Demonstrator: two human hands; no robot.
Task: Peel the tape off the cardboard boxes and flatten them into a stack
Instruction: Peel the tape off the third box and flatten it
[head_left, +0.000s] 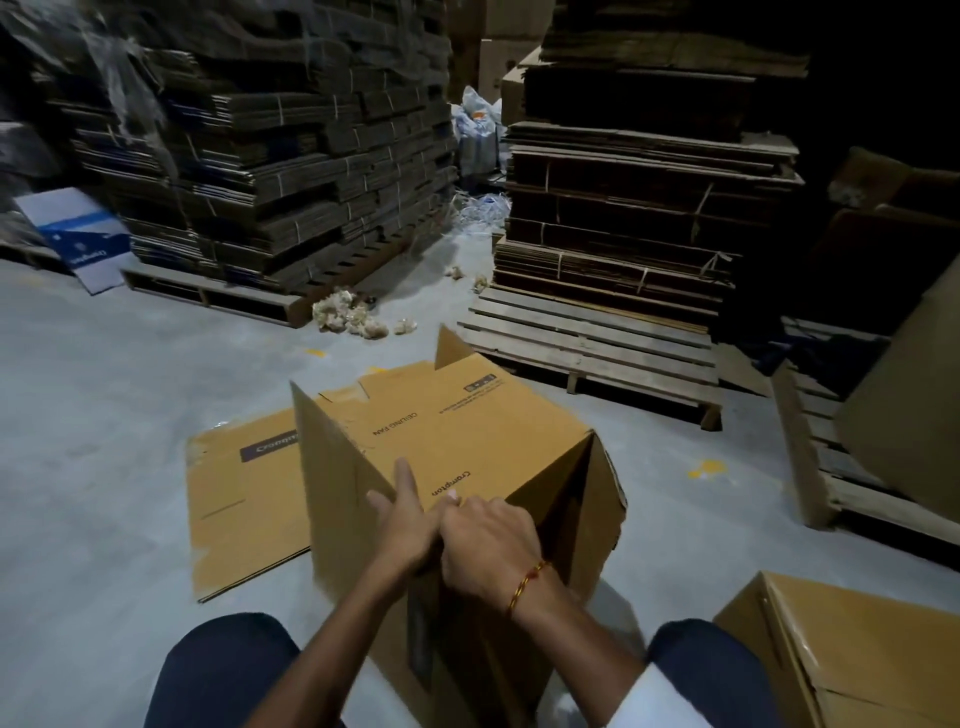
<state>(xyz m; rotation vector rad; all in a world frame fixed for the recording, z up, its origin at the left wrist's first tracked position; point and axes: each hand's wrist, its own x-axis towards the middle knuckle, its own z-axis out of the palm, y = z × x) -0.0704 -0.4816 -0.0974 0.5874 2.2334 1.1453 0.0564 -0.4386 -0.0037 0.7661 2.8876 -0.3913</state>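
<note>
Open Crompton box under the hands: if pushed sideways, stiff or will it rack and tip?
The box probably racks: its flaps stand open, so nothing braces the walls. It likely slides or tips easily, since it looks empty. The left hand and right hand at its near edge steady it.
</note>
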